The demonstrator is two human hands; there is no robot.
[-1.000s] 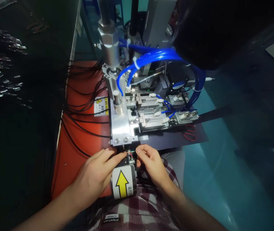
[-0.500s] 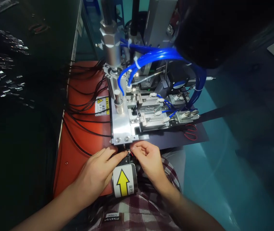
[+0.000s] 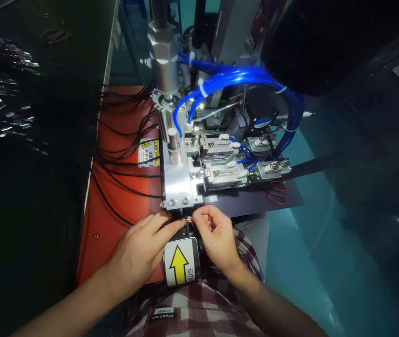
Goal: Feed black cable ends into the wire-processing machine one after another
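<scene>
At the front end of the machine's metal block [image 3: 179, 180], both hands meet over a tiny metallic part [image 3: 190, 219] with a bit of red at it. My right hand [image 3: 218, 236] is closed in a pinch, thumb and forefinger on that part. My left hand [image 3: 139, 245] lies over the dark feed track [image 3: 183, 232] with its thumb stretched to the part's left side. Its forefinger rests apart from the thumb, against the track's far end. The part's exact kind is too small to make out. Below the hands is a white label with a yellow arrow [image 3: 178, 264].
Small pneumatic cylinders [image 3: 223, 175] with blue air tubes [image 3: 241, 77] stand right of the block. Black cables [image 3: 125, 187] cross the orange base plate [image 3: 115, 215]. Red-handled scissors [image 3: 277, 193] lie at the right. Shiny small pieces [image 3: 10, 105] are scattered on the dark surface at left.
The tiny part and my right fingertips have shifted slightly to the right and up. My left hand stays nearly in place; the view has moved a little.
</scene>
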